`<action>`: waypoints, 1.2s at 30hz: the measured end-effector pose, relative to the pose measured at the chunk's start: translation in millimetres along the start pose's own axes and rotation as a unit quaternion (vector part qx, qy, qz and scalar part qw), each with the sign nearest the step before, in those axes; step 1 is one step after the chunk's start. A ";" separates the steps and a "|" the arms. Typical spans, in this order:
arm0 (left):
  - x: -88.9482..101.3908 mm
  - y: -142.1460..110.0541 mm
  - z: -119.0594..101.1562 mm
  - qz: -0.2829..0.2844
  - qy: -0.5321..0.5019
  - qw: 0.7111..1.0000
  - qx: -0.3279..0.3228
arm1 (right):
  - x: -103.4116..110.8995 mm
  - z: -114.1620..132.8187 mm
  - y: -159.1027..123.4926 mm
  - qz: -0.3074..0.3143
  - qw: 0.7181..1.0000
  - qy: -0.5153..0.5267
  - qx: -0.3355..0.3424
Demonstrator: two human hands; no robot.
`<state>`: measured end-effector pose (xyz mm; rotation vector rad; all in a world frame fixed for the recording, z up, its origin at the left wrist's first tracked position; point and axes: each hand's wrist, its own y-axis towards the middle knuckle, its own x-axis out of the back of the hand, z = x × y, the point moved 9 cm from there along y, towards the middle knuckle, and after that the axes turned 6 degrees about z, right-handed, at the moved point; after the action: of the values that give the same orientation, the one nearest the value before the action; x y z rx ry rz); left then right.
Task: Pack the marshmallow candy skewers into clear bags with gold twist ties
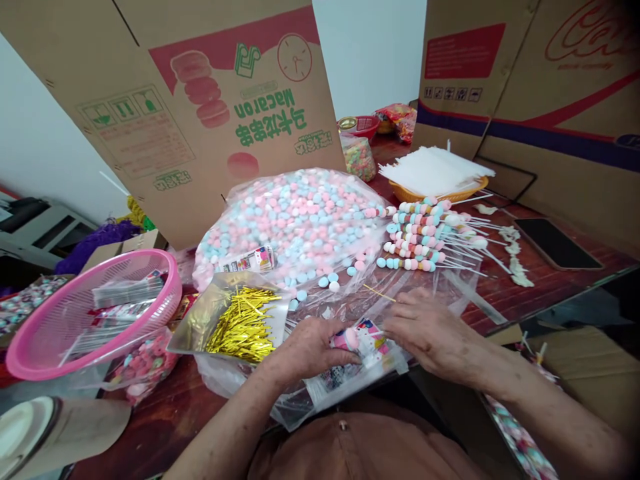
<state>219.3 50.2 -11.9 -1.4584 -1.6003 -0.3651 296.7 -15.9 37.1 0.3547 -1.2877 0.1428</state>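
My left hand (310, 347) is closed, pinching the end of a candy skewer in a printed clear sleeve (363, 339) at the table's near edge. My right hand (425, 330) grips the other end of the same sleeve, fingers curled over it. Both hands rest on a stack of clear printed sleeves (340, 383). Just left lies a bag of gold twist ties (240, 323). Behind the hands spreads a big plastic bag of pink, blue and white candies (300, 223). A pile of finished candy skewers (425, 237) lies to the right of it.
A pink basket (30, 360) with wrapped skewers stands at the left. An orange bowl (430, 195) holds white sticks at the back right. Cardboard boxes (200, 100) wall the back and right. A dark phone (557, 243) lies on the wooden table (545, 283).
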 end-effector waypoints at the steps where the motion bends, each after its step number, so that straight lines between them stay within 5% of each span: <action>1: -2.8 1.0 -0.3 0.000 0.013 1.000 0.006 | -3.2 2.5 1.8 0.002 1.000 0.005 0.003; 4: -10.9 7.4 -3.0 0.001 0.039 0.999 0.024 | -19.3 7.8 9.9 0.000 0.999 0.034 0.010; 7: -8.6 12.2 -5.5 0.020 -0.059 0.998 -0.020 | -34.9 -0.7 13.8 0.014 0.992 0.125 0.011; 9: 0.3 10.9 4.3 0.045 -0.149 0.987 -0.028 | -42.0 -15.5 11.7 0.040 0.978 0.203 -0.010; 13: 4.4 -1.0 41.5 0.129 -0.230 0.962 0.068 | -52.3 -41.2 1.7 0.098 0.943 0.311 -0.064; 17: -10.0 -4.6 49.6 0.143 -0.395 0.900 0.118 | -59.2 -48.8 -6.7 0.122 0.924 0.349 -0.097; 20: -24.9 3.0 34.4 0.168 -0.502 0.844 0.088 | -60.3 -46.3 -9.0 0.125 0.923 0.351 -0.093; 24: -36.1 13.3 19.8 0.203 -0.556 0.803 0.072 | -56.1 -40.5 -8.1 0.121 0.935 0.325 -0.073; 36: -47.9 27.8 29.6 0.172 -0.539 0.816 0.120 | -58.2 -35.2 -7.0 0.113 0.940 0.314 -0.074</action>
<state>226.6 48.7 -74.2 -1.8115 -2.0201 1.0349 314.7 -5.2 -28.0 0.0173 -0.6942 0.3252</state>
